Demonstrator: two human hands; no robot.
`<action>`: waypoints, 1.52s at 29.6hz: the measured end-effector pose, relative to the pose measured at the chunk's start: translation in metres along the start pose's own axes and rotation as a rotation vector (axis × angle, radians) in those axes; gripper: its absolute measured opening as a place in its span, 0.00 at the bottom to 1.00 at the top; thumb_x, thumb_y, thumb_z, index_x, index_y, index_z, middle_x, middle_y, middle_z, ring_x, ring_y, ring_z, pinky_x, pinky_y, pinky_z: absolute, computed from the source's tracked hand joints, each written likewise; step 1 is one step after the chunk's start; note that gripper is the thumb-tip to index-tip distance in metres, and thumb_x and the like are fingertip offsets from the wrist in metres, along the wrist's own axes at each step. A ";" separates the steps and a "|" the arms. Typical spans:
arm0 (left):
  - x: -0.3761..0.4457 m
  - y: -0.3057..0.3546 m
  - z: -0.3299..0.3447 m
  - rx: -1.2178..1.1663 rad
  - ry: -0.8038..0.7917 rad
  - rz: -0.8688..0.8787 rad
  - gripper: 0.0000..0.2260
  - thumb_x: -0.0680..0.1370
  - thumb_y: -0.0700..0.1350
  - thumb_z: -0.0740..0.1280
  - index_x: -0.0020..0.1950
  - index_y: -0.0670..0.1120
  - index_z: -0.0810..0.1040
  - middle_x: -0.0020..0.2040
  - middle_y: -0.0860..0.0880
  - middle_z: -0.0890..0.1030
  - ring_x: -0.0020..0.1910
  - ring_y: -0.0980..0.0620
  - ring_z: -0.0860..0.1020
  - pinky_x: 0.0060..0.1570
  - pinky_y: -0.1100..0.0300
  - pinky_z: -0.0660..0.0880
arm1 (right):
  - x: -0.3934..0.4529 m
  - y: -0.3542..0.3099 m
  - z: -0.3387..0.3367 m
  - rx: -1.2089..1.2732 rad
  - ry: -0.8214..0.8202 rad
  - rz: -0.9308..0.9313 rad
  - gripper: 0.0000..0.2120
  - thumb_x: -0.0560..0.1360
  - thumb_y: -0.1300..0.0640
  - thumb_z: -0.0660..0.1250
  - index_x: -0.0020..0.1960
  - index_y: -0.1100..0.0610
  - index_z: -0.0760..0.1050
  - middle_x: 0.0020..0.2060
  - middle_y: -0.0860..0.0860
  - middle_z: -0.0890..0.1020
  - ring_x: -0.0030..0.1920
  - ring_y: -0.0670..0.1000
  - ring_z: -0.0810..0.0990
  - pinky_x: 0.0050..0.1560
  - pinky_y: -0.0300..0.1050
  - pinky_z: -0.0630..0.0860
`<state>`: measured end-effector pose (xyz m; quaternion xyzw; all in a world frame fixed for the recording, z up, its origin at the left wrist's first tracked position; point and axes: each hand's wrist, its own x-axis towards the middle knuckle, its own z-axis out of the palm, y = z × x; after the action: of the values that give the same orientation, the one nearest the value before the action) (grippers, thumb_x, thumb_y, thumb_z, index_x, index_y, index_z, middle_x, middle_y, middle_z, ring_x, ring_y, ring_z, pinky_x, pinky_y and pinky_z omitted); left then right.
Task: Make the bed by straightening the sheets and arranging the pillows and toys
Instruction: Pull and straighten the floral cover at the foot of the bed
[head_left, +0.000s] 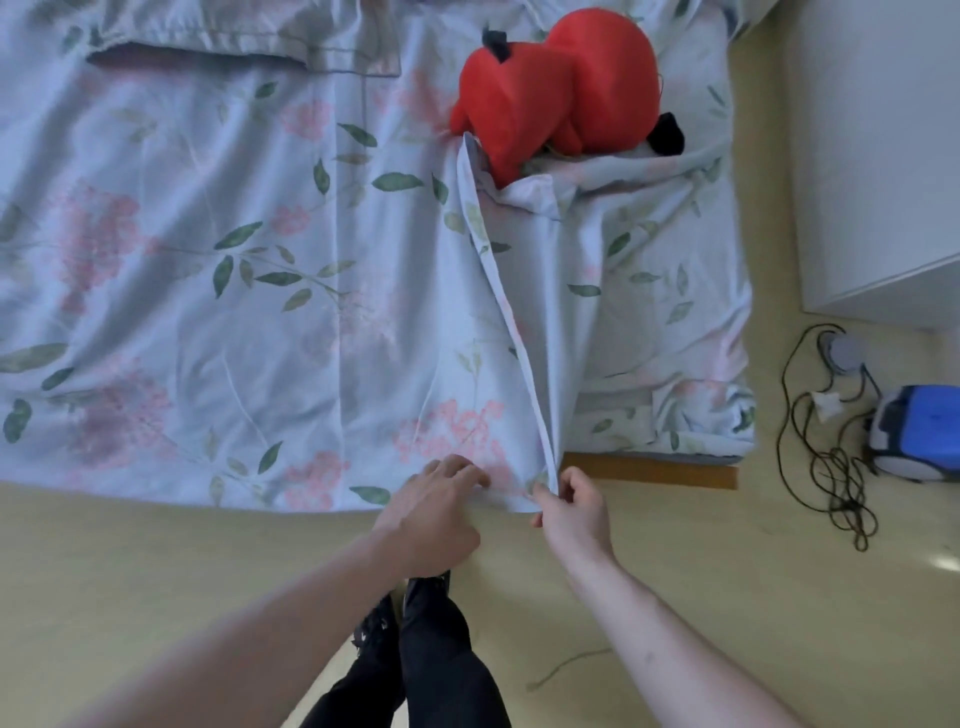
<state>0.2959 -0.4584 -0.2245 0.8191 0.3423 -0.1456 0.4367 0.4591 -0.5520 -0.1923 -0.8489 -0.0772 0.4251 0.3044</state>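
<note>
Both hands' fingers (545, 496) apparently on the sheet (234, 260) corner.

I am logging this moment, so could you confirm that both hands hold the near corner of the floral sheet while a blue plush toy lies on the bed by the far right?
Not quite: the head view shows the plush toy is red, not blue. The rest stands: the left hand and right hand hold the near corner of the floral sheet.

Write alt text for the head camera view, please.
Both hands, left hand and right hand, grip the near corner of a floral sheet on a bed, its edge lifted in a ridge toward a red plush toy. A pillow lies at the far side.
</note>
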 end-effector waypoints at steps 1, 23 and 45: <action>0.002 0.011 0.005 0.043 0.023 0.007 0.24 0.72 0.49 0.66 0.68 0.56 0.69 0.65 0.56 0.70 0.63 0.51 0.69 0.60 0.54 0.72 | 0.000 -0.002 0.001 0.006 -0.051 0.026 0.10 0.76 0.61 0.70 0.40 0.58 0.70 0.32 0.50 0.74 0.27 0.46 0.77 0.29 0.37 0.67; 0.045 0.019 0.026 0.090 0.042 0.009 0.09 0.78 0.52 0.69 0.45 0.51 0.72 0.44 0.56 0.76 0.42 0.51 0.73 0.40 0.58 0.66 | 0.150 -0.081 0.001 -0.728 -0.040 -0.240 0.34 0.70 0.45 0.74 0.70 0.55 0.64 0.64 0.51 0.73 0.59 0.58 0.78 0.50 0.49 0.76; 0.201 0.076 -0.026 -0.485 0.340 -0.631 0.16 0.73 0.50 0.69 0.61 0.54 0.78 0.70 0.51 0.66 0.62 0.46 0.74 0.61 0.55 0.74 | 0.206 -0.029 -0.107 -0.593 -0.190 -0.318 0.08 0.77 0.56 0.63 0.55 0.49 0.75 0.47 0.45 0.80 0.50 0.50 0.80 0.50 0.47 0.78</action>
<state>0.4918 -0.3786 -0.2708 0.5603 0.6674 -0.0506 0.4879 0.6743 -0.4968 -0.2654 -0.8344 -0.3567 0.4085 0.0983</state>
